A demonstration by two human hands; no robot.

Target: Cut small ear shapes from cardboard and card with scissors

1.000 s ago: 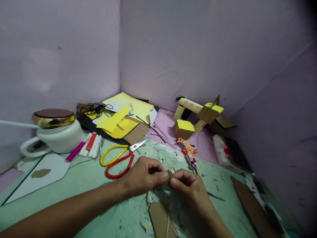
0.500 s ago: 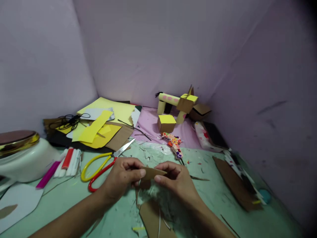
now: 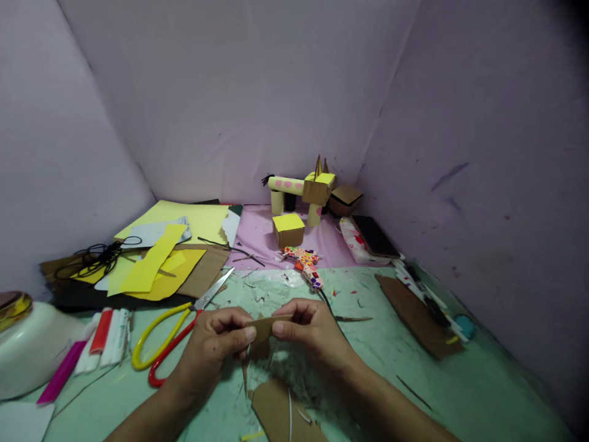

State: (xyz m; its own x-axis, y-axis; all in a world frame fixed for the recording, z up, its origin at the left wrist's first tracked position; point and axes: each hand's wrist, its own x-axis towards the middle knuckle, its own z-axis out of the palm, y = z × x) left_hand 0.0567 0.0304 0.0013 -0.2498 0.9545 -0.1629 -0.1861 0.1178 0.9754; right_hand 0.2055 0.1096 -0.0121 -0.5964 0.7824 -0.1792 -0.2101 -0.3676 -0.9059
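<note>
My left hand (image 3: 212, 350) and my right hand (image 3: 309, 328) both pinch a small brown cardboard piece (image 3: 263, 330) between thumb and fingers, just above the green work surface. Each hand grips one end of the piece. Below the hands lies a larger cardboard scrap (image 3: 276, 412). Scissors with yellow and red handles (image 3: 171, 334) lie just left of my left hand.
Yellow paper sheets (image 3: 156, 261) and a black cord (image 3: 96, 258) lie at left, with markers (image 3: 103, 344) and a white pot (image 3: 32, 347). A cardboard animal model (image 3: 301, 190), a yellow-topped cube (image 3: 288, 230), a patterned glue gun (image 3: 306, 264), a phone (image 3: 375, 236) and a cardboard strip (image 3: 416, 316) lie behind and right.
The view has swung to the right, so everything has shifted left in the picture. Both hands keep hold of the cardboard piece and have turned it flatter, more lengthwise between them.
</note>
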